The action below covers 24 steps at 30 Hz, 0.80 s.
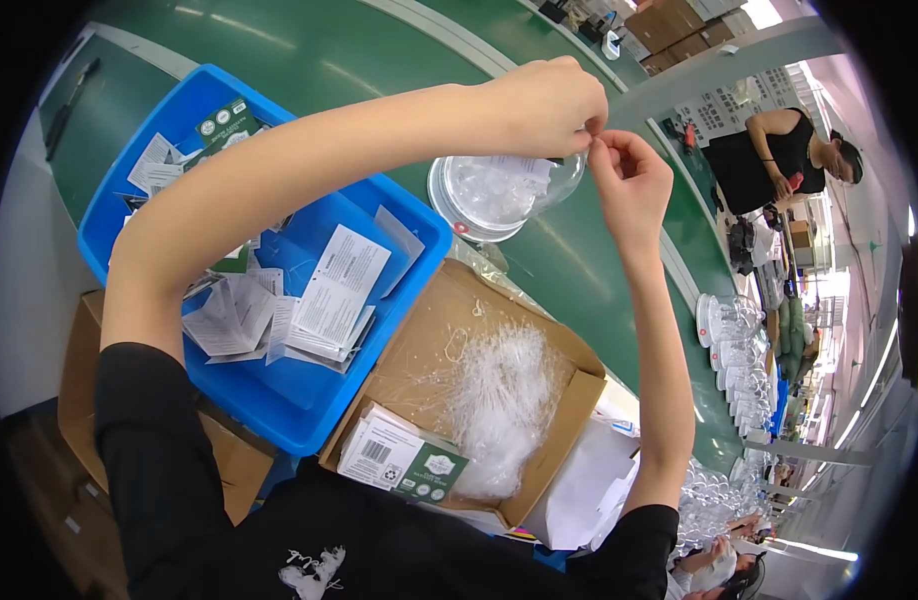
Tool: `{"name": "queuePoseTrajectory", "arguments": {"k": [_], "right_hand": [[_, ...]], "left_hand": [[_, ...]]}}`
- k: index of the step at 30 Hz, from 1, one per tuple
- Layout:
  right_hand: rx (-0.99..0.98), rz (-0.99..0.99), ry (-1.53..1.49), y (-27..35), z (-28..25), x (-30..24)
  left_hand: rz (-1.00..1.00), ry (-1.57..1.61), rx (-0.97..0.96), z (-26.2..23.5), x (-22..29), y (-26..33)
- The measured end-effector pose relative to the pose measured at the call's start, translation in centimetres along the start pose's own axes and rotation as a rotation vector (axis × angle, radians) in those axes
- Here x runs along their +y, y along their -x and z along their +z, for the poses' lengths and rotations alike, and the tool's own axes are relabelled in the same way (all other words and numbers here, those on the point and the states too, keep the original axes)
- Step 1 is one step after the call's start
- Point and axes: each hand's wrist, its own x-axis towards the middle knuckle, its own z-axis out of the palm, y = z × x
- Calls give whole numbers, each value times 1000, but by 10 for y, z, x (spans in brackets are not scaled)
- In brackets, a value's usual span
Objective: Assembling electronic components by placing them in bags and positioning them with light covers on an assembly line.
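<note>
– What was positioned nearest?

– An open cardboard box (pixel 577 410), in which white strings (pixel 509 385) and printed cards (pixel 389 458) were contained. Beside it, a blue bin (pixel 434 232) was loaded with paper tags (pixel 344 285).

– Where was the clear dome (pixel 474 192) located?

– On the green table (pixel 589 275), past the box. Near its upper end, the left hand (pixel 554 108) and right hand (pixel 634 188) were brought together, fingertips pinched; what was gripped could not be told.

– And beyond?

– More domes (pixel 731 350) were lined up.

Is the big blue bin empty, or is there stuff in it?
There's stuff in it, but it isn't full: white papers lie inside the blue bin, with bare blue bottom showing.
</note>
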Motion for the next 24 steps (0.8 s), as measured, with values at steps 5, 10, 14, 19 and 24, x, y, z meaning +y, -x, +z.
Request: {"name": "queuePoseTrajectory", "arguments": {"k": [5,10,14,19,24], "right_hand": [[16,-217,148,1,2,2],[-3,-291,302,-2,4,-2],[18,-331,418,-5,2,-6],[3,-264,393,-9,-3,-1],[-301,-4,559,-14,-60,77]], "left_hand": [[23,-44,7,0,-6,-6],[-5,106,-37,3,-12,-10],[-28,-111,-43,-1,-10,-5],[23,-140,-42,-11,-16,0],[55,-31,-192,-35,-25,-9]]}}
